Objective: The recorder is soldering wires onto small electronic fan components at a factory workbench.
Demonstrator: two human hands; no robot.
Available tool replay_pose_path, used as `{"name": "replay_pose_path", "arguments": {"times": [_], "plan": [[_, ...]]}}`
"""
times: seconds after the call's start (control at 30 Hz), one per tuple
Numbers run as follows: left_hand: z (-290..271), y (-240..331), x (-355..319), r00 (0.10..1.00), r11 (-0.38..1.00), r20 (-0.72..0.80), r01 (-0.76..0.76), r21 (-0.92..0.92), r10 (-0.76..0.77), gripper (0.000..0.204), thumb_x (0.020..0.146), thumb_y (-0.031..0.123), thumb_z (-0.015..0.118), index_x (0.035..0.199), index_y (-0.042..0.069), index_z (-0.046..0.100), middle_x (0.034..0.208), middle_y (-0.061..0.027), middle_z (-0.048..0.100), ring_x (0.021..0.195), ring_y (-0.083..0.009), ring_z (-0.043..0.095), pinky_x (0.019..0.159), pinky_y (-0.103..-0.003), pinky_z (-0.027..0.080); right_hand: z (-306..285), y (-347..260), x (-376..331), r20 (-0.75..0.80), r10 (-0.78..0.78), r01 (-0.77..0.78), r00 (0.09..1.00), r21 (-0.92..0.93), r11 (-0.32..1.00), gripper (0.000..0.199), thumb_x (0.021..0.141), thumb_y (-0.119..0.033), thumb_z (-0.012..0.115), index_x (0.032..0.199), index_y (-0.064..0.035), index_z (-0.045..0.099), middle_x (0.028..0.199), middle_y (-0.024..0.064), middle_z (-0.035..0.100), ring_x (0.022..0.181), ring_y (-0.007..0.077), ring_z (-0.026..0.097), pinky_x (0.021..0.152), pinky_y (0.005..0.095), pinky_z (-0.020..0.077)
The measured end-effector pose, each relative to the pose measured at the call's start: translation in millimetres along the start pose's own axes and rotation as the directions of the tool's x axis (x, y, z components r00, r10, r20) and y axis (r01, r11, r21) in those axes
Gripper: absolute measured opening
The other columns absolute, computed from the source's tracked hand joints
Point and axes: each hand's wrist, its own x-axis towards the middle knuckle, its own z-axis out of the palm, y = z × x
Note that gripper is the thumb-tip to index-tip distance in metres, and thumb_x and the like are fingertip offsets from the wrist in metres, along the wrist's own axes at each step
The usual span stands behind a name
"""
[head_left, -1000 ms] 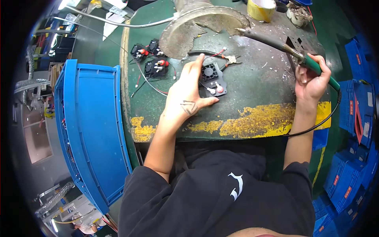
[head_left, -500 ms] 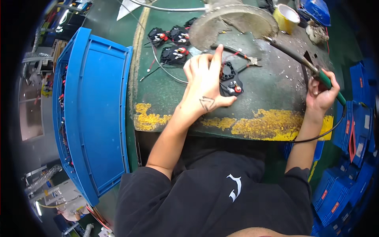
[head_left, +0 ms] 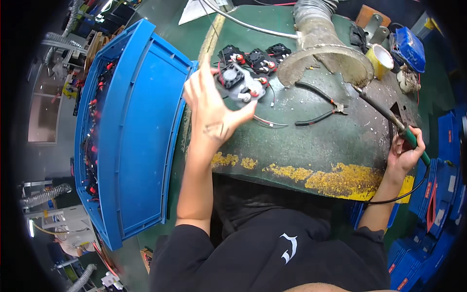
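Note:
A black fan unit [head_left: 232,76] with red and white connectors is pinched between the thumb and fingers of my left hand [head_left: 210,109]. It looks slightly blurred, held over the left side of the green bench. Just beyond it lie several similar fan units [head_left: 256,57] with thin wires. My right hand [head_left: 406,150] grips the green handle of a soldering iron [head_left: 382,108] at the bench's right side. The iron's tip points toward the rim of a dusty, funnel-shaped hood [head_left: 331,54]. Wire cutters [head_left: 336,107] with black handles rest spread on the bench between my hands.
A large blue crate [head_left: 136,141] of red-and-black parts stands tilted at the left of the bench [head_left: 272,146]. A yellow tape roll [head_left: 380,58] and a blue bundle [head_left: 408,48] sit at the far right. Blue bins [head_left: 423,233] are stacked below right.
My left hand has moved left and away from me, carrying the fan unit off its spot near the cutters. The cutters now show fully. My right hand still holds the iron; the view has shifted.

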Motion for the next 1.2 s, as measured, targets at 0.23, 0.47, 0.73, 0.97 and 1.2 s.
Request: {"name": "replay_pose_path", "arguments": {"times": [0.23,0.47,0.73,0.97,1.2], "plan": [[61.9,-25.9,73.7,0.997,0.994,0.037,0.066,-0.090,-0.063,0.113,0.061,0.036,0.092,0.147,-0.010,0.037,0.135,-0.0303,0.051,0.129,-0.0443,0.045,0.114,-0.050,0.036,8.3,3.8,-2.9,-0.031,-0.040,0.040,0.999,-0.004,0.999,0.034,0.103,-0.034,0.048,0.099,-0.0047,0.063,0.061,0.0086,0.057,0.037,0.0108,0.037,0.038,0.0225,0.0303],[107.5,-32.1,102.6,0.989,0.990,-0.073,0.130,0.045,-0.127,0.107,0.063,0.031,0.093,0.144,-0.011,0.036,0.133,-0.0306,0.052,0.126,-0.0453,0.049,0.111,-0.049,0.040,12.8,-3.4,-6.2,-0.074,-0.031,0.031,0.997,-0.004,1.000,0.034,0.101,-0.036,0.047,0.096,-0.0044,0.059,0.061,0.0050,0.052,0.042,0.0094,0.038,0.040,0.0228,0.0291],[134.5,-56.5,126.1,0.989,0.982,-0.046,0.143,0.126,-0.138,0.098,0.064,0.033,0.094,0.134,-0.012,0.042,0.123,-0.0305,0.060,0.123,-0.0448,0.054,0.108,-0.048,0.043,6.9,-2.0,-7.2,-0.017,-0.076,0.076,0.997,0.033,0.997,0.032,0.103,-0.031,0.045,0.100,-0.0039,0.061,0.061,0.0074,0.056,0.037,0.0099,0.037,0.037,0.0220,0.0308],[147.0,-67.9,146.9,0.920,0.927,0.145,0.341,0.157,-0.364,0.096,0.063,0.043,0.093,0.133,-0.006,0.049,0.127,-0.0265,0.062,0.130,-0.0415,0.051,0.114,-0.051,0.036,6.6,-1.4,-5.4,-0.053,-0.080,0.080,0.995,0.005,0.997,0.032,0.103,-0.031,0.044,0.099,-0.0034,0.060,0.061,0.0065,0.055,0.037,0.0097,0.038,0.037,0.0220,0.0316],[140.4,-74.6,159.1,0.838,0.906,0.346,0.380,0.186,-0.422,0.105,0.064,0.044,0.091,0.143,-0.005,0.041,0.136,-0.0270,0.059,0.138,-0.0424,0.043,0.119,-0.060,0.020,5.9,-1.5,-6.0,-0.033,-0.072,0.071,0.997,-0.030,0.997,0.033,0.102,-0.033,0.045,0.097,-0.0033,0.059,0.062,0.0044,0.051,0.041,0.0091,0.038,0.039,0.0233,0.0304]]}}
